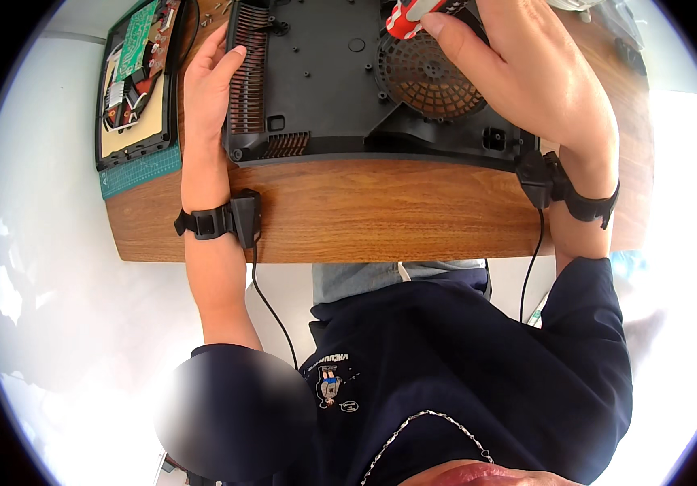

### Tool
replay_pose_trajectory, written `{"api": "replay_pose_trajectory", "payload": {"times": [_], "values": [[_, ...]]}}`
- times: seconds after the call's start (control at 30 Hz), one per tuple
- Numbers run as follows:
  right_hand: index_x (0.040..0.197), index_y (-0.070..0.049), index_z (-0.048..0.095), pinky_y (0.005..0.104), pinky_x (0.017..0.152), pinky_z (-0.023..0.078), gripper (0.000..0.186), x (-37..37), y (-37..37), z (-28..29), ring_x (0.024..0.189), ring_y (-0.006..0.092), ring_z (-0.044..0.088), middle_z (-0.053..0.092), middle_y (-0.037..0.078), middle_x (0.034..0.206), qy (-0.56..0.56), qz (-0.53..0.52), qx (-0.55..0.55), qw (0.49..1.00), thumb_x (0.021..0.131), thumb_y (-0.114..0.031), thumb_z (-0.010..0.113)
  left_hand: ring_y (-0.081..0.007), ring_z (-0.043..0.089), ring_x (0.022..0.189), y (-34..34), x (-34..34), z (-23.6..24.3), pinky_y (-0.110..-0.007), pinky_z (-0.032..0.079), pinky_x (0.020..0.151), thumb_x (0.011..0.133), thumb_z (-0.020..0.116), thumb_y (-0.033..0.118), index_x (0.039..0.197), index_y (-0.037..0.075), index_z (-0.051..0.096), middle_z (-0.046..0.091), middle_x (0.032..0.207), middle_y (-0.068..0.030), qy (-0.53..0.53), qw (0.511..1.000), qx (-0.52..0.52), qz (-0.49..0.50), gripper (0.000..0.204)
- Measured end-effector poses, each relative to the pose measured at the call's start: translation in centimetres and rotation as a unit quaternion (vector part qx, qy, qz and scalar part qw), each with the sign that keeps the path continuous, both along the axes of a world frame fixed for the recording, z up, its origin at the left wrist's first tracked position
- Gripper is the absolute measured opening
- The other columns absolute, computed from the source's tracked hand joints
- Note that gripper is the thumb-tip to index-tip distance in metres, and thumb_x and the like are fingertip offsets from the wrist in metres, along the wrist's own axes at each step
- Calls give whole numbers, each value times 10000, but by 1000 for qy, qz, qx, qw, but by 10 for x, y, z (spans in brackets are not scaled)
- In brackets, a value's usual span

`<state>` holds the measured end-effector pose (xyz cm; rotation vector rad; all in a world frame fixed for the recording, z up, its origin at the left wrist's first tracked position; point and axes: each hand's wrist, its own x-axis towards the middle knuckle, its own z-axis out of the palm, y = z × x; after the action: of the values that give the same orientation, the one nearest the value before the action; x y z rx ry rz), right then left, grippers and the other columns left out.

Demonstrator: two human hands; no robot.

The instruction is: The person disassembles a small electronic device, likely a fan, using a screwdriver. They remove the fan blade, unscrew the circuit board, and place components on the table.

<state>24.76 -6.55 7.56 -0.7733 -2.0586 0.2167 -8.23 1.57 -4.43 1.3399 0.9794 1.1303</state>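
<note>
A black plastic casing (324, 97) lies on the table with its inner side up, showing slotted vents along its left edge and a round fan grille (433, 85) at its right. My left hand (209, 85) is closed around the casing's left edge, its thumb resting on the vent slats. Over the grille, my right hand (518, 65) grips a red-and-white screwdriver (405, 20) by its handle. The handle's end shows, but the tip is out of view, and most of my right fingers are cut off by the top edge.
A second black housing (173, 97) with a green circuit board (136, 40) and wiring stands at the far left, partly on a green cutting mat (142, 172). Small screws (217, 10) lie between it and the casing. Cables hang from both wrist straps. The wooden table's (365, 219) front edge is near me.
</note>
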Motion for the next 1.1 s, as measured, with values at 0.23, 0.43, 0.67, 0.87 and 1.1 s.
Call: {"api": "replay_pose_trajectory", "payload": {"times": [0.23,0.43,0.67,0.87,1.1], "values": [[1110,-25,571,390,773,534,420,-9,-8,22,916,306,675,668,140,992,-109,-182,-101,972,843,-200,844,-123,659,1097,0,0,-1,-265,534,937,998,608,11,1452,-27,544,683,1275,-76,-7,1000,-7,1,460],[1056,-31,583,355,742,528,341,-2,-7,12,881,291,675,668,146,964,-102,-207,-59,971,868,-194,816,-129,659,1095,2,-1,-2,-269,529,949,998,605,9,1455,-28,540,677,1288,-78,-6,1000,-10,-8,462],[1302,-27,620,352,902,550,520,24,5,8,1014,270,689,695,137,1072,-37,8,-72,997,811,69,763,-136,653,1113,2,2,0,-279,522,967,999,604,12,1458,-31,534,669,1301,-80,2,1000,-7,-1,467],[1370,-30,582,319,929,561,572,22,6,7,1048,194,679,694,110,1120,41,69,-159,984,839,129,724,-135,653,1112,1,0,2,-277,522,962,999,604,11,1462,-30,530,671,1294,-78,12,1000,-2,-1,471],[1347,-4,593,302,940,586,491,5,-10,17,1103,173,666,681,111,1168,82,-46,-171,981,884,131,685,-131,659,1099,0,3,2,-274,531,949,1004,593,5,1454,-27,538,679,1271,-78,2,1000,-3,-2,455]]}}
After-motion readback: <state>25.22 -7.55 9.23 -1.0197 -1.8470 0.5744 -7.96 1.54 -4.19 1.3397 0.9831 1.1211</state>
